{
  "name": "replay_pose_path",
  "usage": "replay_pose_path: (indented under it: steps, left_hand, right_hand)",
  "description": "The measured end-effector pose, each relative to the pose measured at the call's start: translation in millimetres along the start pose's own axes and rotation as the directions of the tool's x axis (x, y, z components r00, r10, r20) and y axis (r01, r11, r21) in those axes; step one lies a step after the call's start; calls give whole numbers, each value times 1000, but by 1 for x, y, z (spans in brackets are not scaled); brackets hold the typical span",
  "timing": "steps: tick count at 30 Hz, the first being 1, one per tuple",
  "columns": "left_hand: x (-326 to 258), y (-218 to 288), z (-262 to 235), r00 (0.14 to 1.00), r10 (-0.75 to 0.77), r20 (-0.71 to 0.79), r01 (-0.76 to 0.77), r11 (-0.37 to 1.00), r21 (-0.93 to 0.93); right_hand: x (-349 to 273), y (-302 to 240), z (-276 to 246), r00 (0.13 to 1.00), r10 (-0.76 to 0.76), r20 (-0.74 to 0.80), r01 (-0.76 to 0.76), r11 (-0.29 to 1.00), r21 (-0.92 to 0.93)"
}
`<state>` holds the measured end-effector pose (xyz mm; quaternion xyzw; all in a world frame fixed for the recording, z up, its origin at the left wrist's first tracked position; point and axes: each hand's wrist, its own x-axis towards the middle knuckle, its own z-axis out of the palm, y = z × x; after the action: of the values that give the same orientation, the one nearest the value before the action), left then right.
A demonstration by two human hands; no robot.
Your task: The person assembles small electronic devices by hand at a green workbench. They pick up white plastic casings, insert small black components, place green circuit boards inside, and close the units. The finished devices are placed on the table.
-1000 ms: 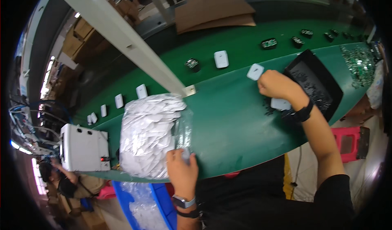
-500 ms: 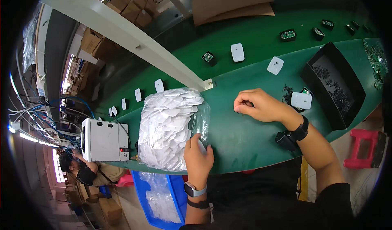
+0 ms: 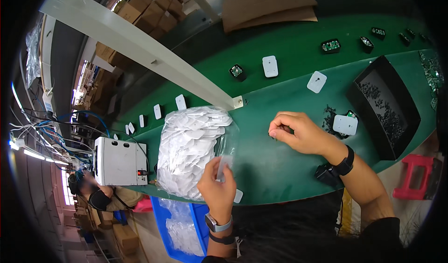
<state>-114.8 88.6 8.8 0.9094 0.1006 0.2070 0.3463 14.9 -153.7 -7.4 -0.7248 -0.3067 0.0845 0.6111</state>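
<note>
My left hand (image 3: 217,190) is at the right edge of a clear bag (image 3: 231,141) full of white plastic covers (image 3: 191,146). Thumb and fingers close around a pale white plastic cover (image 3: 224,166), partly hidden by them. Just right of that hand, another white cover (image 3: 238,196) lies at the bench's near edge. Over the green bench, my right hand (image 3: 298,132) pinches a tiny dark piece (image 3: 272,136), too small to name. To its right, a white cover (image 3: 345,125) rests over a part with a green circuit board, beside scattered small black pieces (image 3: 329,118).
A black tray (image 3: 413,118) of small black parts stands at right. Black housings with circuit boards (image 3: 331,45) and white covers (image 3: 269,66) line the green belt. A metal post (image 3: 238,102), white machine (image 3: 120,161), and blue bin (image 3: 163,225) are nearby; another person sits far left.
My left hand has shifted slightly left and toward me, and a white cover now shows on the bench beside it. The right hand stays pinched, a little lower in view.
</note>
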Motion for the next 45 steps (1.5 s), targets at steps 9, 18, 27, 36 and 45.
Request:
replay_pose_path:
  steps: [9,18,27,36,45]
  left_hand:
    - [32,38,101,948,-177,263,317,506,-802]
    - [26,41,108,959,-74,275,274,502,-820]
    - [21,37,113,979,-28,200,184,528,-829]
    - [22,39,113,968,-89,234,246,510,-824]
    - [21,38,114,962,-111,248,268,535,-801]
  right_hand:
    - [2,12,3,978,-171,-118,144,967,-208]
    - [7,23,7,918,-335,-211,240,896,-374]
    - [7,19,9,881,-438,-179,269,775,-572]
    - [5,23,7,863,-481,-155,291,724,-626]
    - [0,31,13,905,-401,-140,202,696,-689]
